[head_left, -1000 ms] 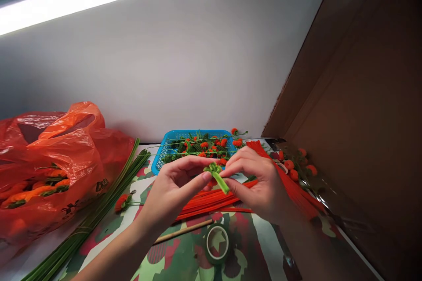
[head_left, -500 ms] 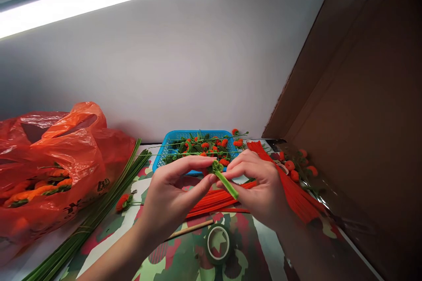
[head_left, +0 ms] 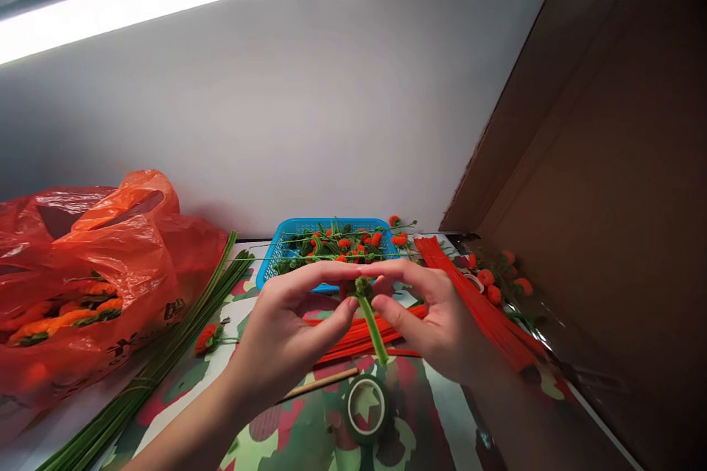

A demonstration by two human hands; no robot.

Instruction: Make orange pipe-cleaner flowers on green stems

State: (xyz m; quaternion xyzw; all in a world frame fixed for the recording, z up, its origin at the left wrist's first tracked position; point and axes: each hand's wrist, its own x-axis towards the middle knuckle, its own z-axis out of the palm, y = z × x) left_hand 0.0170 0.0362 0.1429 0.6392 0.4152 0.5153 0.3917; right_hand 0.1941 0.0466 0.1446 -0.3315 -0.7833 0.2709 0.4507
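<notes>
Between my two hands is a green pipe-cleaner flower piece, its fuzzy green stem (head_left: 374, 329) slanting down toward me from a curled green base (head_left: 363, 285). My left hand (head_left: 290, 320) pinches the piece from the left with thumb and forefinger. On the other side, my right hand (head_left: 436, 320) curls round it, forefinger along the top and thumb beside the stem. Both forefingers meet above the base, and a little red shows behind the fingers. The far side of the piece is hidden. Just below the stem's tip lies a roll of green tape (head_left: 353, 419).
Behind my hands stands a blue basket (head_left: 268, 265) of red-orange flowers. Orange-red pipe cleaners (head_left: 480, 309) lie right; green ones (head_left: 182, 331) lie left beside a red plastic bag (head_left: 188, 243). A wooden stick (head_left: 320, 384) and one loose flower (head_left: 208, 338) rest nearby. Cardboard (head_left: 596, 162) rises at right.
The green stem has swung from pointing down-right to pointing more steeply down toward me. My right hand has shifted its hold, its forefinger now reaching over the top to meet the left one.
</notes>
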